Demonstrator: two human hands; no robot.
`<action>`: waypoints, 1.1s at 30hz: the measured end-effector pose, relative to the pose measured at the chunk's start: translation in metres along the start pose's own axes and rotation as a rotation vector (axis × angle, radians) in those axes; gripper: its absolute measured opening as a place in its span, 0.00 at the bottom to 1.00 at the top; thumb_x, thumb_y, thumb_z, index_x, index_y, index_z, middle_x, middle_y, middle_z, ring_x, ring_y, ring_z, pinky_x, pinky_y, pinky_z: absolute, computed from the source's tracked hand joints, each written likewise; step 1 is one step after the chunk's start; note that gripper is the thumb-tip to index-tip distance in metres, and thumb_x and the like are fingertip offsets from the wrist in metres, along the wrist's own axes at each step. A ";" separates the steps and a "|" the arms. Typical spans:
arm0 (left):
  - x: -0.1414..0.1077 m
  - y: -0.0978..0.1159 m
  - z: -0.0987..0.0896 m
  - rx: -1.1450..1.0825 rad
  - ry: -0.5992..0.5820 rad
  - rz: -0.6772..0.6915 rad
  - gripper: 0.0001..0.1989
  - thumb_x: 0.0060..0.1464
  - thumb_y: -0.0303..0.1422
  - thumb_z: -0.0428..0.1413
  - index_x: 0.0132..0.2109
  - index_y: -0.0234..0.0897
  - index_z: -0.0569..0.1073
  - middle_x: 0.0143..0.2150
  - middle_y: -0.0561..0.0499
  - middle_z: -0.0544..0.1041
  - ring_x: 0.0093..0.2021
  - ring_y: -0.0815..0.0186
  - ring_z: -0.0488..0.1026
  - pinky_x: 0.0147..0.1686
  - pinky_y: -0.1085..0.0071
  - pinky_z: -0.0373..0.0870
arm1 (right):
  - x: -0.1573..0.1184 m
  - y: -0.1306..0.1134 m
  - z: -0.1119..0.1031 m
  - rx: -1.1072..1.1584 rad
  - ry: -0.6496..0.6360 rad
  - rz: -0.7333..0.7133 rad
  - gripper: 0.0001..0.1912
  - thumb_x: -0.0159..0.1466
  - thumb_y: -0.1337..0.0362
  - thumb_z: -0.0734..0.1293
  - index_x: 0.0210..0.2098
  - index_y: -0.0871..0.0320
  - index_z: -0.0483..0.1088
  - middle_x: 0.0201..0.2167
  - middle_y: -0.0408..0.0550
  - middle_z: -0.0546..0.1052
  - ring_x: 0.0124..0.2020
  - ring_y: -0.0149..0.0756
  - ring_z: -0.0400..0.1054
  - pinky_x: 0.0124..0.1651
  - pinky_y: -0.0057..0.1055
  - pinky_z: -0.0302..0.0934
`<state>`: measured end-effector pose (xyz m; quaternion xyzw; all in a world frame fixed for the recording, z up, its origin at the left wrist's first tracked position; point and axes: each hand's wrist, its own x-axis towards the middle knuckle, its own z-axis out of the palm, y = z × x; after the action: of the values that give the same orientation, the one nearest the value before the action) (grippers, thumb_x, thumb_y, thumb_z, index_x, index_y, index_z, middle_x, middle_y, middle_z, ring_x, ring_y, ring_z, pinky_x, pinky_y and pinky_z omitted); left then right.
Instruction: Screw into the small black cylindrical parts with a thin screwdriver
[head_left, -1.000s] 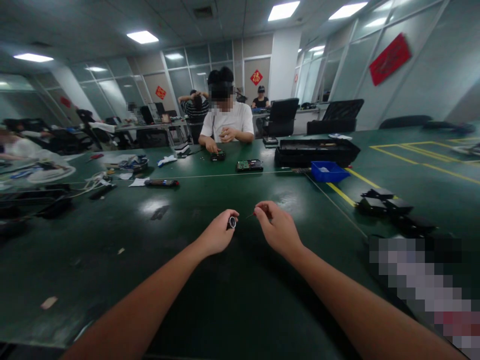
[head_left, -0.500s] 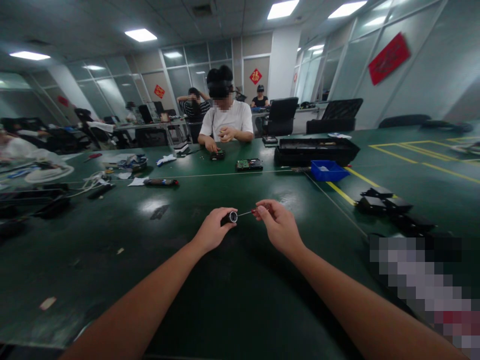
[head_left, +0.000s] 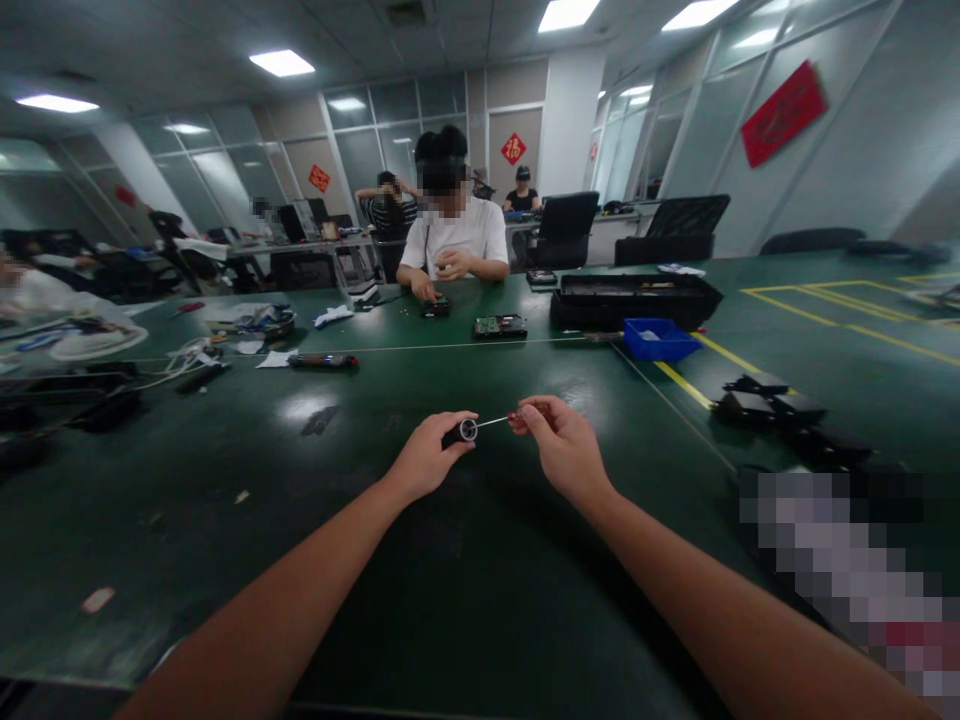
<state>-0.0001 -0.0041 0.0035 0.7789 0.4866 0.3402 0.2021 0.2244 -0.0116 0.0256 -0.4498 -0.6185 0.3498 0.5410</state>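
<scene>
My left hand (head_left: pixel 427 455) is closed around a black cylinder (head_left: pixel 452 436), whose round, silver-rimmed end faces right and toward me. What kind of part it is I cannot make out. Between thumb and fingers, my right hand (head_left: pixel 564 440) grips a screwdriver (head_left: pixel 493 421) with a red handle and a thin metal shaft. The shaft points left, and its tip meets the rim of the cylinder's end. Most of the handle is hidden by my right fingers. Both hands are held over the green table (head_left: pixel 450 600).
Opposite me a person in a white shirt (head_left: pixel 465 235) handles a dark device (head_left: pixel 435 308). A circuit-board unit (head_left: pixel 499 327), a blue tray (head_left: pixel 654 340) and a long black casing (head_left: pixel 636 300) lie beyond my hands. Black blocks (head_left: pixel 772 400) sit at right; a tube-shaped item (head_left: pixel 322 361) and cables (head_left: pixel 187 362) at left.
Both hands stay almost in place, the screwdriver still at the cylinder's end. My right hand and its fingers have shifted very slightly around the handle.
</scene>
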 end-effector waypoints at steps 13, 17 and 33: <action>0.001 0.001 -0.001 -0.006 -0.008 -0.001 0.20 0.60 0.30 0.59 0.60 0.44 0.73 0.57 0.48 0.76 0.59 0.58 0.70 0.61 0.57 0.63 | 0.001 -0.001 -0.002 -0.036 0.003 0.027 0.14 0.68 0.54 0.64 0.41 0.58 0.74 0.36 0.51 0.82 0.37 0.40 0.78 0.44 0.40 0.71; 0.001 0.001 -0.001 -0.002 -0.008 -0.003 0.20 0.60 0.31 0.59 0.60 0.44 0.73 0.57 0.48 0.76 0.59 0.57 0.70 0.62 0.56 0.63 | -0.001 -0.004 -0.001 -0.060 0.014 0.041 0.13 0.68 0.54 0.64 0.41 0.58 0.73 0.36 0.51 0.82 0.37 0.39 0.78 0.44 0.39 0.71; 0.000 0.003 -0.001 0.081 -0.003 0.049 0.21 0.60 0.30 0.60 0.59 0.43 0.73 0.56 0.47 0.77 0.57 0.57 0.70 0.60 0.56 0.63 | -0.005 -0.009 -0.003 -0.323 -0.039 -0.076 0.13 0.69 0.53 0.63 0.38 0.54 0.73 0.28 0.45 0.79 0.28 0.37 0.73 0.33 0.33 0.62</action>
<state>0.0010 -0.0053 0.0068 0.7985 0.4805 0.3239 0.1629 0.2254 -0.0190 0.0323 -0.5006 -0.6936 0.2336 0.4624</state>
